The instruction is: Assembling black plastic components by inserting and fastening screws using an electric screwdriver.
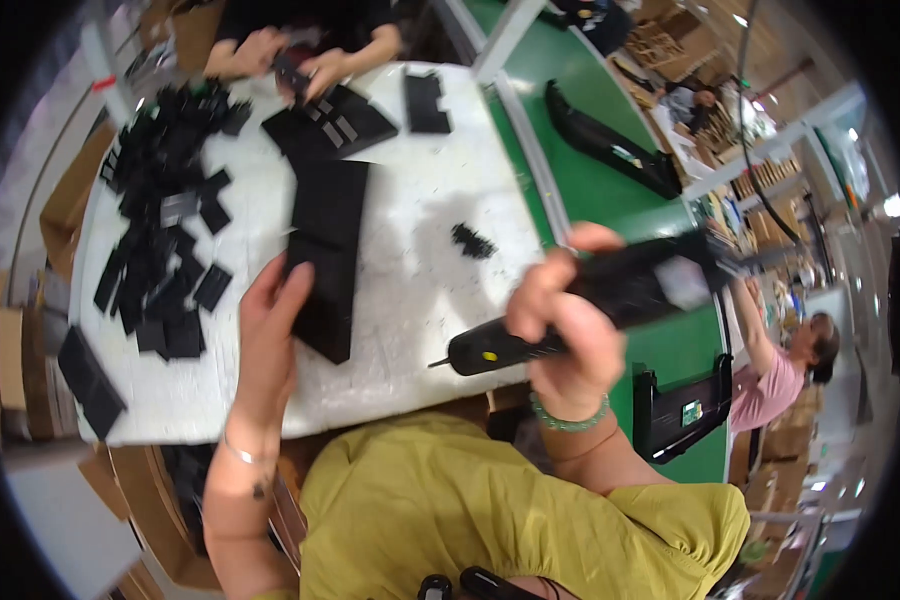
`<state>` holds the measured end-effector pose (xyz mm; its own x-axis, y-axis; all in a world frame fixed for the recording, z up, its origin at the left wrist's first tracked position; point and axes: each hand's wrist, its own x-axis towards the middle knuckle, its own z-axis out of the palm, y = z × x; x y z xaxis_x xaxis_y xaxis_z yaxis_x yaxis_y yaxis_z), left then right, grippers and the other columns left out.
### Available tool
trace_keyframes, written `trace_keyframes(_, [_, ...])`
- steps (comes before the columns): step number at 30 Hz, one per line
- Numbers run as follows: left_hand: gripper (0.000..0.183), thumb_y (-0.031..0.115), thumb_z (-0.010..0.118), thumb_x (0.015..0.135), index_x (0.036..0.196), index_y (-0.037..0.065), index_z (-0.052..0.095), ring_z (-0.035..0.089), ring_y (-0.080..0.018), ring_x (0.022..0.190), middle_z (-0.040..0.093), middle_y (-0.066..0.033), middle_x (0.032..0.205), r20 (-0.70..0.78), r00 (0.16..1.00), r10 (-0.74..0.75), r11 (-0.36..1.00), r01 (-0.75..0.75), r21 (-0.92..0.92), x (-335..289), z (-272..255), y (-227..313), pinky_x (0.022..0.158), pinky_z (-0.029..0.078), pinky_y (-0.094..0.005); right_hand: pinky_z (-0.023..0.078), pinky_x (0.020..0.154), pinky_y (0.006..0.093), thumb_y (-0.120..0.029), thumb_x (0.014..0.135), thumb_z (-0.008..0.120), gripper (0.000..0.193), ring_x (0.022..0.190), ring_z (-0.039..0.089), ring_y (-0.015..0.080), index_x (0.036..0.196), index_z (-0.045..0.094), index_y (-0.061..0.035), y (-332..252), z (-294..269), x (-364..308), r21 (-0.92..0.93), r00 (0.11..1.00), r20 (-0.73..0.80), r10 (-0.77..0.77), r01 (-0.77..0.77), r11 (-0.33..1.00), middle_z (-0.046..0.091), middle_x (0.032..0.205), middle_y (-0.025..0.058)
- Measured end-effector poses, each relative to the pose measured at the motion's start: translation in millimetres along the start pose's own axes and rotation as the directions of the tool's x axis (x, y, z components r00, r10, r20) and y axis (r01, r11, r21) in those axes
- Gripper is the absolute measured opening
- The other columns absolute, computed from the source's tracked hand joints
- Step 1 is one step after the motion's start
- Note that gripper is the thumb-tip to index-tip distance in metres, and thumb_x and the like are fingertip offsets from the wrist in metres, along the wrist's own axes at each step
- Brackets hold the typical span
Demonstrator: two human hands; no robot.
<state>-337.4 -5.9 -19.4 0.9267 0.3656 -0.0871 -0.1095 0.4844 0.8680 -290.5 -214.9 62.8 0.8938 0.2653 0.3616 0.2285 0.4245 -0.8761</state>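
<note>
A long black panel (pixel 328 235), slightly blurred, lies over the white surface (pixel 410 300); I cannot tell whether it touches it all along. At the panel's near left edge is the left hand (pixel 273 305), its grip pinching that edge with the thumb on top. Well to the right of the panel, the right hand (pixel 575 320) has its grip closed around a black power screwdriver (pixel 625 285), whose thin bit points left toward the panel and stays clear of it. Between panel and screwdriver, a little beyond, sits a small pile of tiny black pieces (pixel 472 242), too small to make out. Left of the panel spreads a heap of flat black parts (pixel 170 200), with a single black plate (pixel 92 382) nearer the corner. Just beyond the panel is a wide black part (pixel 355 118), over which a co-worker's hands (pixel 327 72) hold a dark object (pixel 290 78). Farther right of the panel, a green belt (pixel 590 115) carries a long black housing (pixel 615 142) and a black frame (pixel 660 435).
</note>
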Motion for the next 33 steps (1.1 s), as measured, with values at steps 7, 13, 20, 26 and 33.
trace_keyframes(7, [0.056,0.002,0.066,0.079,0.127,-0.009,0.04,0.051,-0.0145,0.105,0.054,-0.0107,0.117,0.066,0.987,0.144,0.973,-0.153,0.173,-38.9,35.4,-3.7,0.093,0.039,-0.0267,0.046,0.075,0.0251,-0.006,0.069,0.076,0.048,0.086,0.053,0.009,0.111,0.055,0.0008,28.9,6.5,-4.3,-0.206,0.899,0.126,0.418,-0.389,0.898,0.059,0.098,0.0023])
trace_keyframes(13, [0.051,0.017,0.056,0.09,0.131,-0.007,0.038,0.052,-0.0148,0.106,0.053,-0.0091,0.122,0.289,0.955,-0.069,0.996,0.083,-0.037,-27.0,18.5,15.6,0.093,0.041,-0.0275,0.045,0.078,0.0249,-0.01,0.075,0.074,0.039,0.087,0.051,0.0075,0.108,0.058,0.0011,41.6,-0.4,-7.0,-0.179,0.899,0.237,0.369,-0.333,0.926,0.06,0.096,0.0011])
trace_keyframes(20, [0.043,0.041,0.034,0.098,0.097,0.0,0.046,0.061,-0.0252,0.074,0.061,-0.0239,0.082,0.394,0.889,-0.232,0.903,0.348,-0.254,-27.5,-31.1,51.0,0.071,0.053,-0.0339,0.045,0.068,0.0241,-0.004,0.071,0.076,0.037,0.078,0.052,0.0092,0.1,0.054,-0.0001,12.8,-4.9,-8.9,-0.349,0.796,0.409,0.446,-0.315,0.883,0.055,0.088,0.0004])
trace_keyframes(26, [0.052,0.037,0.051,0.091,0.126,0.0,0.041,0.056,-0.0202,0.105,0.055,-0.0146,0.117,0.008,0.995,0.096,0.978,-0.096,0.185,-71.3,-55.1,58.2,0.081,0.053,-0.0297,0.043,0.075,0.0267,-0.003,0.068,0.077,0.045,0.085,0.053,0.0126,0.105,0.052,-0.0034,37.0,11.7,-8.0,0.099,0.844,0.222,0.487,-0.517,0.85,0.055,0.094,0.0019])
trace_keyframes(33, [0.023,0.0,0.063,0.083,0.105,0.002,0.057,0.054,-0.0045,0.079,0.059,0.0041,0.084,-0.112,0.994,-0.003,0.998,-0.004,-0.067,-93.0,-58.5,42.3,0.074,0.045,-0.02,0.049,0.073,0.0292,-0.015,0.074,0.069,0.062,0.086,0.064,0.0243,0.125,0.04,0.0039,44.6,18.1,-9.5,-0.136,0.789,0.334,0.516,-0.501,0.854,0.059,0.11,0.021])
